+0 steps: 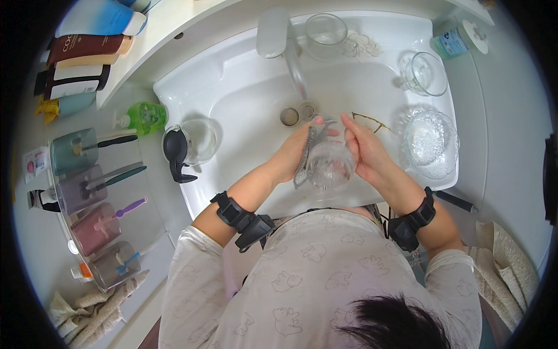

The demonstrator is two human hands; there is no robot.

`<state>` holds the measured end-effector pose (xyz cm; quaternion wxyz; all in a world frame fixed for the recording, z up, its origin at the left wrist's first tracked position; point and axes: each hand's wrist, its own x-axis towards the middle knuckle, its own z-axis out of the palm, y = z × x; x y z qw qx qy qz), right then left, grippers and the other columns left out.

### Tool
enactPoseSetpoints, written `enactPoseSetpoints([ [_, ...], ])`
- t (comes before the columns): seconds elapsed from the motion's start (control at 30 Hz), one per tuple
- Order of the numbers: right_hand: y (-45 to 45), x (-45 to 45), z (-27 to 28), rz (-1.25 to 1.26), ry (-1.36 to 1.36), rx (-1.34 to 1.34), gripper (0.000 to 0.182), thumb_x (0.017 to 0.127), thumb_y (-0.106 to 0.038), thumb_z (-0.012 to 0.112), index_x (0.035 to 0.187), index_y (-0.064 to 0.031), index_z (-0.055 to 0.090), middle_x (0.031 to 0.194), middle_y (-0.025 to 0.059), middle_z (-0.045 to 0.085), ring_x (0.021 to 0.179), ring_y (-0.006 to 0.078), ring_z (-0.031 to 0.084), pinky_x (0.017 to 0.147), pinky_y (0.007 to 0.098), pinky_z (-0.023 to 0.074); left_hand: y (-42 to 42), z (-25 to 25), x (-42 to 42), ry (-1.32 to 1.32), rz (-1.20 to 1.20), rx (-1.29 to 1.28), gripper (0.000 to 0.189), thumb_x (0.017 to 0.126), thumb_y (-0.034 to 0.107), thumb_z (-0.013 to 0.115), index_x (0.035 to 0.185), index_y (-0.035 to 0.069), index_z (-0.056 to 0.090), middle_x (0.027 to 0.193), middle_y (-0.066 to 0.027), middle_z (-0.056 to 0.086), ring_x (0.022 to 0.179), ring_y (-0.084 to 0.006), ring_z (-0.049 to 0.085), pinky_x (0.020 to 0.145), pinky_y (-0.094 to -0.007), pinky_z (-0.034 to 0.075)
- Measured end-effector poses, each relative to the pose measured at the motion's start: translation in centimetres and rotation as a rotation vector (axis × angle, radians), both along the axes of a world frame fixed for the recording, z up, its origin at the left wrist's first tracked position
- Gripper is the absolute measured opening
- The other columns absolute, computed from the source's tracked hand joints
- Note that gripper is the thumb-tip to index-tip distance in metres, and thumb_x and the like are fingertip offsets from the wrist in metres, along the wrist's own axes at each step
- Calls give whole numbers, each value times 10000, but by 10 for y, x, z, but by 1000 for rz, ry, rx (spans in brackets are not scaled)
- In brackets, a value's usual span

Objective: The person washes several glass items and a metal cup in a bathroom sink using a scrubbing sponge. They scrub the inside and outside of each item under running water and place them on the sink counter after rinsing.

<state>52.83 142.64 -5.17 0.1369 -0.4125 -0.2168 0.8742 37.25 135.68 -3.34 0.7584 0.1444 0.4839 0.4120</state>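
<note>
Over the white washbasin (248,100), a clear glass cup (331,168) is held between my two hands, just in front of my body. My left hand (293,150) grips a grey cloth (307,152) pressed to the cup's left side. My right hand (366,150) is on the cup's right side, its fingers partly hidden behind the glass. The faucet (296,72) points down toward the basin beyond my hands. Near the drain (308,110) lies a round metal drain piece (289,117); which of the two is the stopper is unclear.
A glass pitcher with black lid (175,146) stands at left by a green soap bottle (148,118). Along the far and right rims are a glass jar (326,32), a glass mug (429,74) and textured glass bowls (429,141). A thin brown twig-like strand (370,120) lies in the basin.
</note>
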Motion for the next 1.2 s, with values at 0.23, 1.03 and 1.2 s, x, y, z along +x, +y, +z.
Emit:
enactPoseSetpoints([
  [0.23,15,7,-8,-344,88,-358,290,825,-363,574,620,-182,477,519,-75,434,500,46,452,515,185,407,-20,-2,-12,431,240,220,591,892,525,303,1164,25,462,991,-73,563,909,-140,544,704,-265,453],
  [1.03,10,-15,49,-127,-123,173,304,850,-353,510,746,-68,525,575,-13,495,498,86,466,496,232,392,18,17,-17,956,-91,565,305,830,199,476,1062,3,506,1031,-183,550,936,-302,526,808,-350,402],
  [1.2,19,-10,54,-151,-120,14,283,842,-353,527,733,-92,518,556,-26,476,481,78,450,475,211,360,-2,23,-3,478,148,702,526,855,169,489,1303,6,266,1256,-123,394,1153,-206,378,969,-323,293],
])
